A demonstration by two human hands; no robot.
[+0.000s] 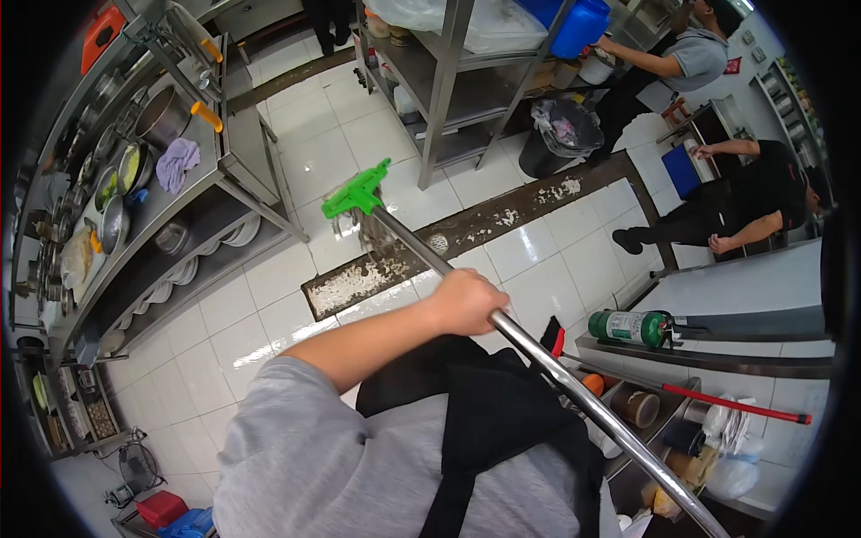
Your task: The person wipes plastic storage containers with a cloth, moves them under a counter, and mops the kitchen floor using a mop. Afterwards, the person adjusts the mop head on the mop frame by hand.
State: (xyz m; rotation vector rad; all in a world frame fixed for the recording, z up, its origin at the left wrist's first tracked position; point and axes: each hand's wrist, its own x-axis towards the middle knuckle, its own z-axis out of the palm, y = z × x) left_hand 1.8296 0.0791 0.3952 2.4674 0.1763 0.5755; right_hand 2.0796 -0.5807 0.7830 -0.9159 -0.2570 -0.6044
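A mop with a long shiny metal handle (pixel 574 386) crosses in front of my body, from the lower right up to its green head (pixel 359 190). Dark, wet-looking strands (pixel 375 238) hang under that head, over the tiled floor beside a brown floor strip. My left hand (pixel 468 300) is closed around the handle at about its middle, with the forearm reaching across from the left. The lower end of the handle runs out of the picture at the bottom right. My right hand is outside the view.
A steel counter (pixel 260 184) with pans and a purple cloth stands left. Ahead are a steel shelf rack (pixel 439 99) and a black bin (pixel 547 157). Two people work at right, near a green cylinder (pixel 628 327). A red-handled broom (pixel 708 397) lies beside low shelves.
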